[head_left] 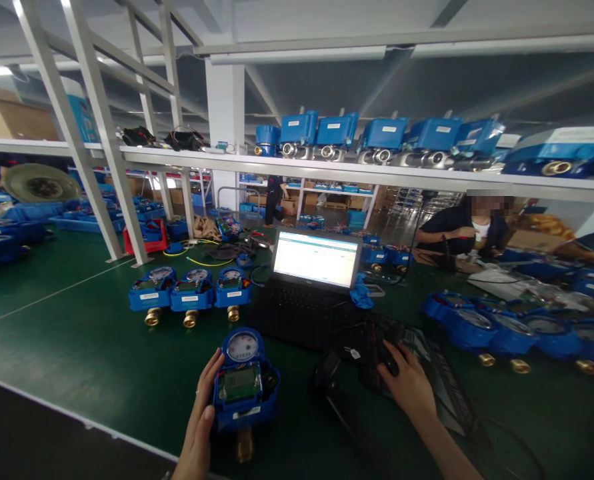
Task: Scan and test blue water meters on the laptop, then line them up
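- At the near edge of the green worktop (101, 373), right in front of the person, a blue meter (244, 392) sits with its round white dial facing up, a small display below that, and a brass fitting pointing back at the person.
- The left hand (203, 415) lies open along the meter's left side, fingers stretched up its wall and thumb near the lower corner; from where I stand it seems to rest against the casing rather than wrap around it.
- The right hand (411, 383) is curled over a black mouse (389, 360), palm down, well to the right of the meter.
- Between the two hands lies a black handheld device (333, 387), too dark for me to make out fully.
- Just beyond, an open laptop (311, 263) faces the person, its screen lit, with a crumpled blue bundle (361, 293) beside it.
- Left of the laptop, three similar meters (191, 298) stand in a row, brass ends toward us; behind them I see a yellow cable (204, 263) and a red bin (128, 241).
- Over on the right, more blue meters (509, 331) sit close together, and past them a co-worker (439, 227) in dark sleeves.
- Above, a pale shelf (277, 161) carries a line of blue boxy units (337, 130).
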Available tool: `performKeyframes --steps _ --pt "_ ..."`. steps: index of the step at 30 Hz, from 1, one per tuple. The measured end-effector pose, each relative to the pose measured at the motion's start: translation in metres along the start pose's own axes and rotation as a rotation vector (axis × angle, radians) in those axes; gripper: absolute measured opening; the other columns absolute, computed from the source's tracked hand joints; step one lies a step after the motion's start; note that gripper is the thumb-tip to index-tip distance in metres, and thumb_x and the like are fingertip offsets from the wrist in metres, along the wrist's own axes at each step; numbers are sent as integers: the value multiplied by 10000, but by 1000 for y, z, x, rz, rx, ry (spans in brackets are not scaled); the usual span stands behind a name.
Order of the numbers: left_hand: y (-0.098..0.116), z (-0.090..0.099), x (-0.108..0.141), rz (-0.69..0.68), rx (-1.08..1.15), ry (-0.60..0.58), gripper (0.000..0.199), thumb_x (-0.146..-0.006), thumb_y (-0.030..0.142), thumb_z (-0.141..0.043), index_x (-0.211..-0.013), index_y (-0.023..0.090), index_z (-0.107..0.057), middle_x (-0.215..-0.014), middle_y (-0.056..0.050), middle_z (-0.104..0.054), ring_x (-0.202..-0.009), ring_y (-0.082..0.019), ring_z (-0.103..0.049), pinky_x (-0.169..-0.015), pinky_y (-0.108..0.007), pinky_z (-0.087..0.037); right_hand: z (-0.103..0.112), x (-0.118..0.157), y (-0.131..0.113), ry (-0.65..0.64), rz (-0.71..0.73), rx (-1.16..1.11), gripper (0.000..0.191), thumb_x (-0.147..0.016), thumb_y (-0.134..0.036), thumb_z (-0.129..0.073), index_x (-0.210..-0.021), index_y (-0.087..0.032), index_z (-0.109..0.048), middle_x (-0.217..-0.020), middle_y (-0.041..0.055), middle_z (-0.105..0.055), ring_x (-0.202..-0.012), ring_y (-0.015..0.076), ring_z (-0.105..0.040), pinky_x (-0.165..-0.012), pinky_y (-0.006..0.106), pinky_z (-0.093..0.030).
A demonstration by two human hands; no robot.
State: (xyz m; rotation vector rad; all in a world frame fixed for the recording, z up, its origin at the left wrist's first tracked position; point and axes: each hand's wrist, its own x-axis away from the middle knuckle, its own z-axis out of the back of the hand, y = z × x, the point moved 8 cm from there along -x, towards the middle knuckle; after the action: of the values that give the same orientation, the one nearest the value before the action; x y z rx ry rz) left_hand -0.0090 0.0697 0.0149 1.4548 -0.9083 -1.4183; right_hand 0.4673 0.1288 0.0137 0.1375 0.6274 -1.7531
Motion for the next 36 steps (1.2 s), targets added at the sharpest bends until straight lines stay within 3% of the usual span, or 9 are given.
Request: performKeyframes --steps 8,16,20,25,31,36 --pt "-3 -1 1 39 27 -9 574 -913 650 -339 -1452 466 -417 -1645 50 -249 -1513 -384 -138 -1205 -673 -121 4 0 -3 -8 -9 12 547 -866 -442 -403 -1307 -184 -598 -1364 166 -521 -1187 346 -574 -974 503 -509" --pt "-25 8 -6 43 89 37 656 -832 729 -412 -1398 413 -505 -1631 1 -293 -1495 -422 -183 -1174 -707 -183 2 1 -1 -11 -25 16 535 -866 -440 -408 -1312 -209 -590 -1362 151 -523 -1198 345 -565 -974 510 -507" --pt "-16 6 -3 53 89 58 656 -854 709 -417 -1403 365 -513 -1627 -10 -312 -1496 -398 -203 -1197 -655 -196 0 -1 0 -5 -23 24 520 -857 -415 -423 -1304 -212 -594 -1353 140 -532 -1198 328 -569 -1005 499 -491" --pt "0 0 -2 32 68 87 612 -871 690 -424 -1391 382 -521 -1616 -5 -332 -1493 -385 -218 -1207 -649 -168 -2 -2 2 -13 -15 25 526 -862 -429 -425 -1307 -204 -594 -1361 145 -521 -1225 332 -553 -1017 486 -485" --pt "-11 4 -3 50 95 56 663 -836 731 -444 -1390 377 -531 -1618 -11 -329 -1490 -405 -219 -1197 -649 -200 -3 -1 1 -40 -27 34 551 -867 -438 -398 -1326 -196 -585 -1368 151 -510 -1213 331 -560 -1015 486 -483" --pt "-1 1 -1 37 44 24 595 -913 653 -386 -1445 396 -459 -1638 15 -284 -1511 -360 -173 -1228 -605 -132 -2 0 0 -2 -2 24 529 -868 -444 -403 -1303 -218 -600 -1357 135 -517 -1172 318 -576 -984 476 -503"
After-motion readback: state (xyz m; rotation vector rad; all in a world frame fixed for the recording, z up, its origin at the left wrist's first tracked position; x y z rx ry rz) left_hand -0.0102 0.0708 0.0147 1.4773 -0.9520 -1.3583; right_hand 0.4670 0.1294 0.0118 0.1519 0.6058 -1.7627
